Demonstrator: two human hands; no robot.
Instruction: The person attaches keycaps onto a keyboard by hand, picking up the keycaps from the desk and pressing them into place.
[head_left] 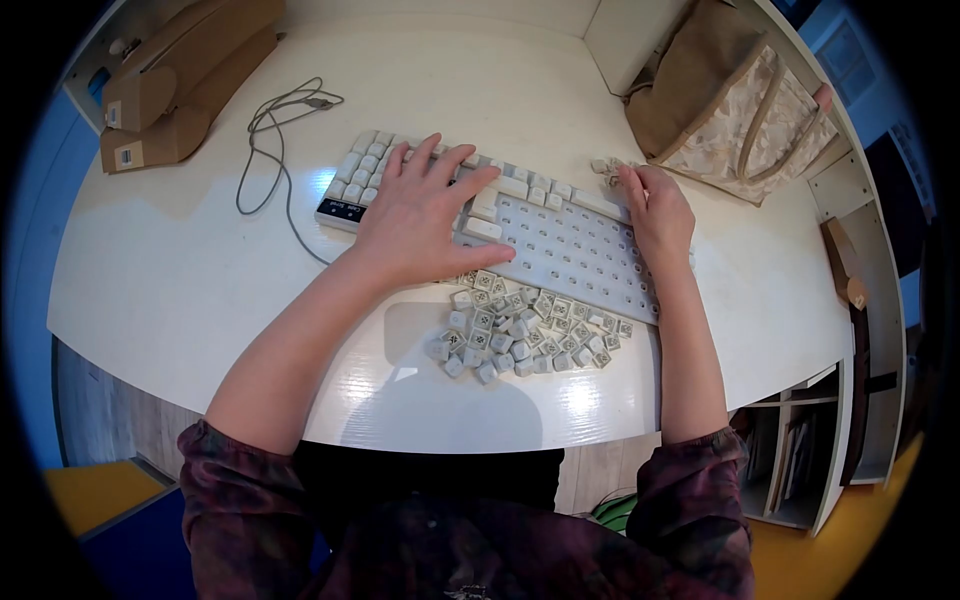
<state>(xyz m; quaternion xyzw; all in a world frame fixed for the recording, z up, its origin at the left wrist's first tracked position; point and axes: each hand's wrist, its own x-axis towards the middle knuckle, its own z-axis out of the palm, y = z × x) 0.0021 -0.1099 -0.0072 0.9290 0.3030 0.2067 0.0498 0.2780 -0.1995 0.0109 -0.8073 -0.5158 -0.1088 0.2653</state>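
A white keyboard (pixel 560 245) lies upside down relative to me across the desk, many of its key positions bare. Keycaps still sit along its far edge and over its left end. My left hand (pixel 425 215) rests on it with fingers spread, thumb stretched toward the bare section. At the keyboard's right end, my right hand (pixel 658 215) is closed, its fingertips pinched; what they hold, if anything, is hidden. Just beyond those fingertips lie a few loose keycaps (pixel 600 166). Between my forearms, a heap of loose keycaps (pixel 520 335) spreads along the keyboard's near side, many upturned.
A grey cable (pixel 245 180) loops on the white desk (pixel 170 270) left of the keyboard. Brown cardboard packaging (pixel 185 85) stands at the back left. A brown bag with a floral panel (pixel 725 110) leans at the back right. Shelves (pixel 795 450) sit below at right.
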